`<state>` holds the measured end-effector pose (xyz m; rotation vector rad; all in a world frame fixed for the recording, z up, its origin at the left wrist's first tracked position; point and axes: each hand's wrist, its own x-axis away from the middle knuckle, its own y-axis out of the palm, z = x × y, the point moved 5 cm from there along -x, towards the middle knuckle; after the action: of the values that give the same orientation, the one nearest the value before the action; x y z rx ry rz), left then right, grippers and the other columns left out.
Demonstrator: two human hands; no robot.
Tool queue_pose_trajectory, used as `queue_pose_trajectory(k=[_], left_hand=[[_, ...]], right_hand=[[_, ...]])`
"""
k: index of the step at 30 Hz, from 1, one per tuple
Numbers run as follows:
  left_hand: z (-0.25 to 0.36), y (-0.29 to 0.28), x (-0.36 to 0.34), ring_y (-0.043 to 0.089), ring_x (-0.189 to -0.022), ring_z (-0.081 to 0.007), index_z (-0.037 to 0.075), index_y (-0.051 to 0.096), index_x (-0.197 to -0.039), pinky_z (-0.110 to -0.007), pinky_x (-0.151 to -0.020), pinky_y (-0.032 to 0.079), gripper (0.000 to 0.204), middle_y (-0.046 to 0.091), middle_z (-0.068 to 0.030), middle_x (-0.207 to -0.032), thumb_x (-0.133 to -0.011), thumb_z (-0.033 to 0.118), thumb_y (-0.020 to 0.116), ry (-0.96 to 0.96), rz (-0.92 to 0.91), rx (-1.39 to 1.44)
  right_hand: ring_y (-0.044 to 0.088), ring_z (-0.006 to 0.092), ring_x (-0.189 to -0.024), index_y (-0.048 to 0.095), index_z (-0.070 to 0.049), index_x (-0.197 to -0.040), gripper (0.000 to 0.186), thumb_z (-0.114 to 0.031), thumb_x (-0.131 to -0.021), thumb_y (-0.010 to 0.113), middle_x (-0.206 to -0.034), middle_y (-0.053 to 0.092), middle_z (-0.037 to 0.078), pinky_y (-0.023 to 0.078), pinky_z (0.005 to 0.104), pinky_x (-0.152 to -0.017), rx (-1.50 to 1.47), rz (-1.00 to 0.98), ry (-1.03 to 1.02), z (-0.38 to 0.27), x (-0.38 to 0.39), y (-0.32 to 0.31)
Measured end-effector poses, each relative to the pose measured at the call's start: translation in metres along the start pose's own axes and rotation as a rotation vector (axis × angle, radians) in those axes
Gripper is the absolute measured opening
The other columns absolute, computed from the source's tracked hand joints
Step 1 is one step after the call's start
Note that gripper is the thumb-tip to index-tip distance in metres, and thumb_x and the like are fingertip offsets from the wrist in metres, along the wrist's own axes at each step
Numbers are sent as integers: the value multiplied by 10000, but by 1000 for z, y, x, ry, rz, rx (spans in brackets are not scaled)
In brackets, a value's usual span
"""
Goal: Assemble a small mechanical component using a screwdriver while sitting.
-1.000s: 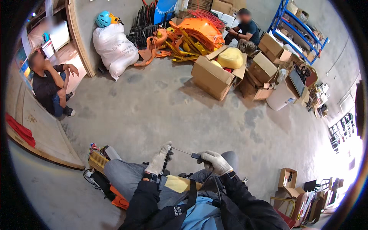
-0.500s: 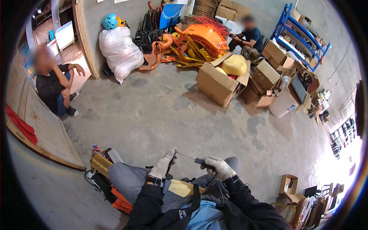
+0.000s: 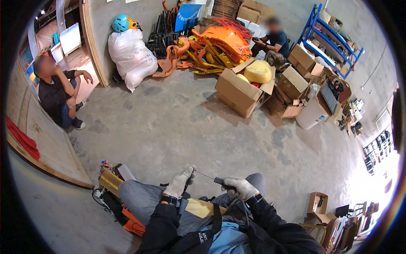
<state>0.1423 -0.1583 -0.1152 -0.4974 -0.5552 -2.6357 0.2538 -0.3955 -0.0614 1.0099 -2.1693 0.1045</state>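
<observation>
Both gloved hands are raised over my crossed legs. My left hand (image 3: pixel 178 184) is closed on a narrow dark part (image 3: pixel 186 183), with the tip of a screwdriver's thin shaft at its top end. My right hand (image 3: pixel 240 188) grips the screwdriver's black handle (image 3: pixel 219 180), pointing it leftward. A pale yellow piece (image 3: pixel 201 207) lies in my lap below. Beside my left leg are a gold-coloured metal unit (image 3: pixel 109 181), a black case with cables (image 3: pixel 110 204) and an orange object (image 3: pixel 134 222).
One person (image 3: pixel 53 91) squats in the doorway at left by a wooden panel (image 3: pixel 50 152); another (image 3: pixel 275 42) sits at the back by orange plastic shells (image 3: pixel 222 42). Cardboard boxes (image 3: pixel 237 97), a white sack (image 3: pixel 129 59) and blue shelving (image 3: pixel 327 38) line the wall. A small box (image 3: pixel 317 203) lies at right.
The whole view has shifted slightly down and right since a second ago. My hands keep the same hold on the screwdriver and dark part, with little visible movement.
</observation>
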Motion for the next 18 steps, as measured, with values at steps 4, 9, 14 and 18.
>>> queue_pose_trajectory(k=[4, 9, 14, 18], left_hand=[[-13, -5, -11, 576, -811, -90, 98, 703, -1209, -281, -745, 503, 438, 618, 16, -916, -1030, 486, 604, 5, -30, 24], [-9, -2, -5, 584, -794, -97, 106, 704, -1207, -287, -744, 509, 434, 622, 13, -903, -1033, 489, 596, -31, -32, 19], [-10, -3, -5, 593, -804, -99, 104, 702, -1219, -289, -751, 516, 441, 628, 10, -908, -1035, 490, 592, -34, -36, -2], [-9, -2, -6, 595, -804, -110, 99, 687, -1237, -291, -746, 526, 437, 626, 4, -922, -1040, 475, 585, -19, -30, -23]], right_hand=[[497, 64, -559, 689, -20, -1107, 297, -282, -992, 609, -881, 686, 25, 382, 221, -465, 32, 25, 8, 1, -2, -2], [502, 67, -557, 676, -12, -1157, 318, -278, -997, 609, -897, 686, 34, 392, 225, -464, 31, 37, 6, 2, -1, -1], [486, 64, -541, 688, -10, -1106, 302, -281, -994, 616, -867, 675, 32, 367, 226, -450, -16, 18, 6, 7, -1, -2], [441, 64, -504, 658, -17, -1036, 264, -273, -1014, 604, -826, 646, 30, 316, 229, -421, -48, -10, 24, 16, -4, -6]])
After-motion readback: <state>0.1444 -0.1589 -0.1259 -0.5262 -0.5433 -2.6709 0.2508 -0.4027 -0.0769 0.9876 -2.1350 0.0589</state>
